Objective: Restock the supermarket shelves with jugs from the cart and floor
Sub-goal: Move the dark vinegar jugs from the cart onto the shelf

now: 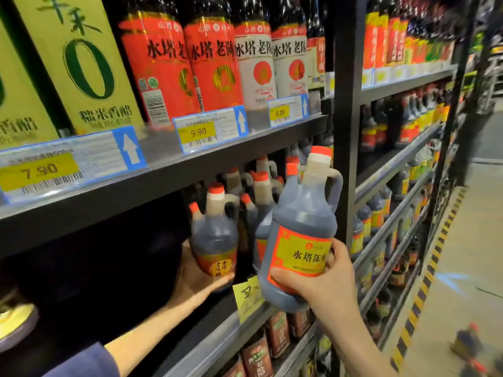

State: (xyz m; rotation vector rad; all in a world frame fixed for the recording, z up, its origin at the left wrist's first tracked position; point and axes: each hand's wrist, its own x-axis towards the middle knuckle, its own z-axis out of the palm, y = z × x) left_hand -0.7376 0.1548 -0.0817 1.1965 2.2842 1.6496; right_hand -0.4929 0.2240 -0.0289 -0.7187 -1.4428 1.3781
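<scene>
**Two dark jugs in hand at the shelf**

The left hand (200,277) cups a small jug (215,235) from below: fingers curled under its base, the palm against its left side. This jug stands upright inside the shelf opening, just in front of a row of other jugs (262,191) with red caps. Its round orange label reads approx. "水塔老陈", the rest is too small to tell.

The right hand (324,284) grips a bigger jug (302,229) at the bottom part. The thumb lies across the lower edge of the label, and the fingers wrap round the right side. The jug is tilted a bit to the right and is held in the air, in front of the shelf edge (217,344). Its yellow label w/ red border reads "水塔陈"; the next sign is hidden by a finger.

On the board above, tall bottles (212,63) carry "水塔老陈" on red and white labels. A green box (81,63) shows a big "0". Price tags (198,131) read 7.90, 9.90 and 8.00, each w/ a white arrow on blue
</scene>
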